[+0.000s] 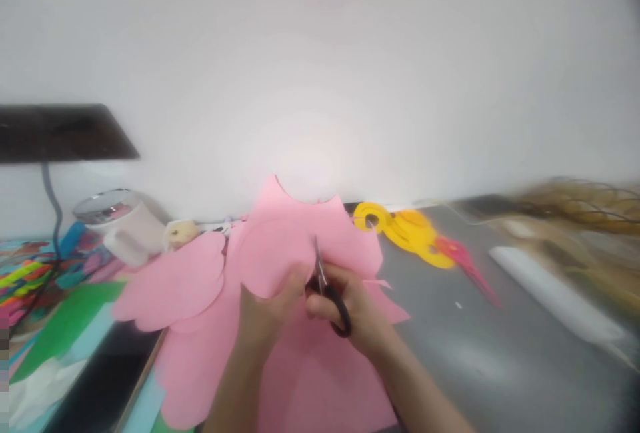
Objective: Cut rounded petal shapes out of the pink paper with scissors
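Note:
A sheet of pink paper [350, 243] is raised in front of me, its upper edge cut in curves. My left hand [273, 310] pinches it near a rounded outline at its lower part. In my right hand [353, 303] is a pair of scissors [339, 310] with black handles, fingers through the loops. The blades point up and away, lying against the pink paper just right of my left thumb. Below and to the left lie more pink pieces with scalloped edges [173, 280], overlapping one another.
Yellow cut-out shapes [410, 233] and pink scissors [473, 270] lie right on the grey table [480, 353]. Further right is a white roll-like object [555, 293]. A round mirror [107, 205], a white container [133, 233], green sheet [75, 320] and a dark panel [60, 133] are left.

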`<act>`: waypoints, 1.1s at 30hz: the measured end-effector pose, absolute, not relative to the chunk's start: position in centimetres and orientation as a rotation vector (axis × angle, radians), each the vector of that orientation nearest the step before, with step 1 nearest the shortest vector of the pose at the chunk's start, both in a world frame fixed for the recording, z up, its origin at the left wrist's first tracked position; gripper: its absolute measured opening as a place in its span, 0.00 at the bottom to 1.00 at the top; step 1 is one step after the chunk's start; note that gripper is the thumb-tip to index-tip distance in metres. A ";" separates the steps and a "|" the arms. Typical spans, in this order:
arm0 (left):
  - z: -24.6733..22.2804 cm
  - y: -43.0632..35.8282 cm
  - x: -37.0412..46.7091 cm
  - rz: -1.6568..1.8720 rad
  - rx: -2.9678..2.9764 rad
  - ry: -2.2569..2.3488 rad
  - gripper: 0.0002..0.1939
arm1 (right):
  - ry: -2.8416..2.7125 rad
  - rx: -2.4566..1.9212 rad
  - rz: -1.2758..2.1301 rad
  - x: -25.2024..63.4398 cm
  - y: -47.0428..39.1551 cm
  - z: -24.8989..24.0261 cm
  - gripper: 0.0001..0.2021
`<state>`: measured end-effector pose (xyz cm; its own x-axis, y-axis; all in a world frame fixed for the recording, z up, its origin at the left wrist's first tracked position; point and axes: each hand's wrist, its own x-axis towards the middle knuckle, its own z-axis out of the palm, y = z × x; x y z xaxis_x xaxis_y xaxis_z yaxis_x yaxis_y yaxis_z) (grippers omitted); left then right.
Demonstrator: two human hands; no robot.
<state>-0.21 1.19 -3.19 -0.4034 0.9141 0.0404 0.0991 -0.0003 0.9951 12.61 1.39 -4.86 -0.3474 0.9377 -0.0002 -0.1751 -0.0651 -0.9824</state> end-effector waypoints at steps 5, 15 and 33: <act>-3.2 1.3 -0.1 1.556 1.055 1.506 0.15 | -1.286 -0.939 1.566 12.5 1.4 -5.0 0.09; -2.8 1.3 -0.1 1.548 1.027 1.495 0.13 | -1.284 -0.940 1.580 12.4 1.2 -4.9 0.10; -1.9 0.8 0.1 1.487 1.038 1.534 0.09 | -1.325 -0.921 1.530 12.3 1.3 -4.4 0.14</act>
<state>0.06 0.82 -1.87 -0.3919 0.9197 0.0223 0.0514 -0.0023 0.9987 12.30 1.33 -4.42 -0.3317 0.9432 0.0152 -0.1503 -0.0370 -0.9879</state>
